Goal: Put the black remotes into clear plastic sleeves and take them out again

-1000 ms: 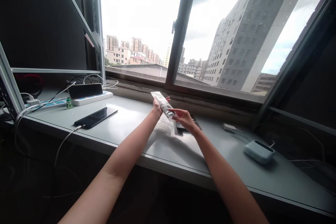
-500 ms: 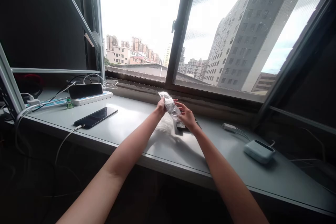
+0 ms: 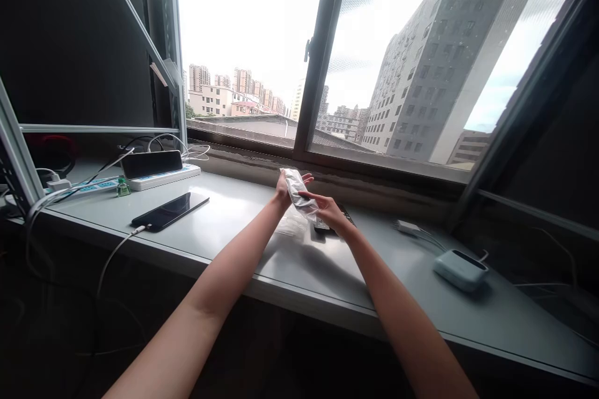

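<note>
A long, crinkled white plastic packet (image 3: 296, 186) is held in the air above the desk, slanting down to the right. My left hand (image 3: 282, 189) holds it from beneath by its upper left part, and its fingertips show beyond the far side. My right hand (image 3: 330, 211) grips the lower right end, with the index finger lying along the top. What the packet contains is not visible. Under it, clear crumpled plastic (image 3: 291, 226) lies on the desk. A dark device with rows of buttons (image 3: 322, 224) rests partly hidden behind my right hand.
A phone (image 3: 171, 211) with a white cable lies left on the desk (image 3: 224, 212). Behind it stand a second phone (image 3: 152, 164), a power strip (image 3: 168, 176) and a small green bottle (image 3: 122, 187). At right are a charger plug (image 3: 408, 227) and a pale blue box-shaped device (image 3: 461, 269).
Both hands moved the packet slightly right, then back left. My right hand loosened its fingers around the end half a second ago, and its index finger now lies on top again.
</note>
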